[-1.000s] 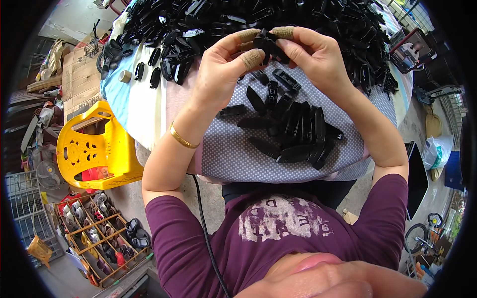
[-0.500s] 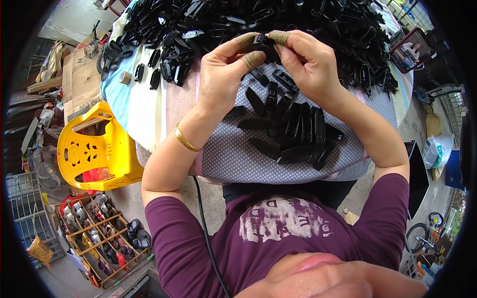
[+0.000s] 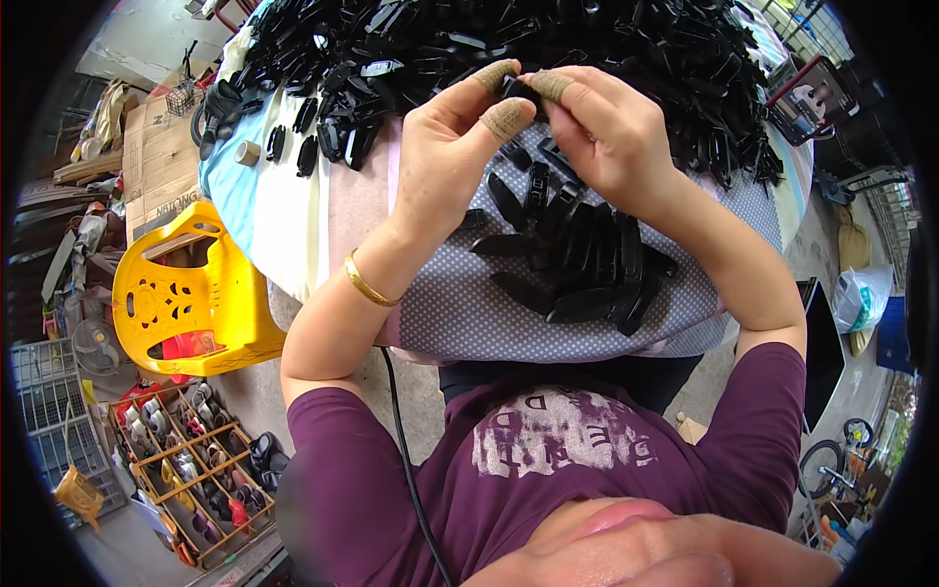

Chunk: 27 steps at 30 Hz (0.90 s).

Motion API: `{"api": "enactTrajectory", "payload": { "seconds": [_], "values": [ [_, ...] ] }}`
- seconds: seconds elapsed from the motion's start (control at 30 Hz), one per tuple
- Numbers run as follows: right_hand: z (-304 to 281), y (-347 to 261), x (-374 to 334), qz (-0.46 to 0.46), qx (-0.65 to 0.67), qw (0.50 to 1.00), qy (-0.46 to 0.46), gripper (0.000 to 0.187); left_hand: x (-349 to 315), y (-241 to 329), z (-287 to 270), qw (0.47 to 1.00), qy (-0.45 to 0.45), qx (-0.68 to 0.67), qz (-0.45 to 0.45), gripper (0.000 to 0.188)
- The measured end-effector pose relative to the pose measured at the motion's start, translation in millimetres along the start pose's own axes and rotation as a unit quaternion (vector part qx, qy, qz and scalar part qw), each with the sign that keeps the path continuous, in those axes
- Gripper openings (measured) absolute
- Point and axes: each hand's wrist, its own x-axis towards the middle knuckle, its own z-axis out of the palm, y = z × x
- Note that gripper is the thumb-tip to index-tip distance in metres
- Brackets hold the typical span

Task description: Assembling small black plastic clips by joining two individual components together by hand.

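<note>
A small black plastic part (image 3: 521, 90) is held up between my two hands over the far half of the table. My left hand (image 3: 452, 137) pinches it between thumb and forefinger, both wrapped in tan tape. From the other side my right hand (image 3: 611, 127) presses on it with a taped forefinger; my fingers hide most of its shape. Below my hands lies a loose cluster of black plastic parts (image 3: 577, 264), some long and leaf-shaped, others small and block-like. A great heap of similar black parts (image 3: 606, 34) covers the far side.
A roll of tan tape (image 3: 246, 153) sits on the cloth-covered table (image 3: 440, 313) at the left. To the left stand a yellow plastic chair (image 3: 196, 293) and a wooden shoe rack (image 3: 201, 470). A phone-like screen (image 3: 812, 98) is at the far right edge.
My right hand has shifted slightly nearer and turned, its forefinger now lying over the part. My left fingers have tilted a little rightward. The heap and cluster look nearly the same.
</note>
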Motion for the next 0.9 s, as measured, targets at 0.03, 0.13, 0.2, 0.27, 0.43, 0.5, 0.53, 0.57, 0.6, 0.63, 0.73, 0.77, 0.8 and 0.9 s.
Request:
{"api": "enactTrajectory", "payload": {
  "seconds": [0.03,0.13,0.2,0.27,0.43,0.5,0.53,0.57,0.6,0.63,0.73,0.77,0.8,0.9],
  "values": [
    [0.2,-2.2,0.4,-0.016,-0.01,1.0,-0.004,0.019,-0.1,0.0,1.1,1.0,0.006,-0.024,0.002,0.029],
    [-1.1,-7.2,2.6,0.033,0.025,0.999,-0.032,0.022,3.7,0.8,-5.2,0.998,0.007,-0.067,0.009,0.029],
    [-2.5,-2.5,3.3,0.181,0.072,0.977,-0.085,0.025,6.8,2.9,-9.1,0.997,-0.048,-0.051,0.029,0.028],
    [-8.2,-2.2,5.3,0.21,0.155,0.956,-0.13,0.028,6.8,5.6,-12.6,0.998,-0.051,-0.036,0.031,0.026],
    [-5.1,-3.7,-4.8,0.114,0.1,0.98,-0.131,0.026,3.0,6.9,-11.5,0.994,-0.078,0.025,0.073,0.024],
    [-5.2,-4.0,-3.8,0.083,0.087,0.987,-0.111,0.025,2.6,7.5,-12.8,0.995,-0.075,0.029,0.066,0.023],
    [-7.3,-2.8,0.2,0.125,0.102,0.972,-0.169,0.025,2.4,8.3,-14.2,0.995,-0.072,0.033,0.059,0.023],
    [-10.7,-0.5,4.5,0.167,0.115,0.953,-0.226,0.024,3.5,13.1,-16.2,0.995,-0.071,0.033,0.058,0.023],
    [-16.4,7.0,13.8,0.188,0.121,0.921,-0.319,0.023,5.8,22.9,-19.1,0.985,-0.093,0.139,0.043,0.028],
    [-15.7,9.5,12.7,0.153,0.115,0.94,-0.281,0.024,7.5,31.0,-19.6,0.963,-0.114,0.242,0.026,0.033],
    [-8.5,36.7,4.2,-0.001,0.003,0.987,-0.16,0.025,-5.7,45.0,-4.3,0.898,-0.188,0.385,0.096,0.04],
    [-4.1,32.9,5.2,0.029,0.03,0.981,-0.19,0.023,-6.8,36.2,-3.9,0.857,-0.217,0.43,0.185,0.044],
    [1.0,26.2,6.3,0.058,0.056,0.972,-0.22,0.021,-12.3,40.6,1.1,0.827,-0.254,0.473,0.167,0.042],
    [14.8,11.9,3.5,0.099,-0.023,0.949,-0.299,0.021,0.6,27.2,-11.6,0.828,-0.245,0.457,0.214,0.03]
  ]
}}
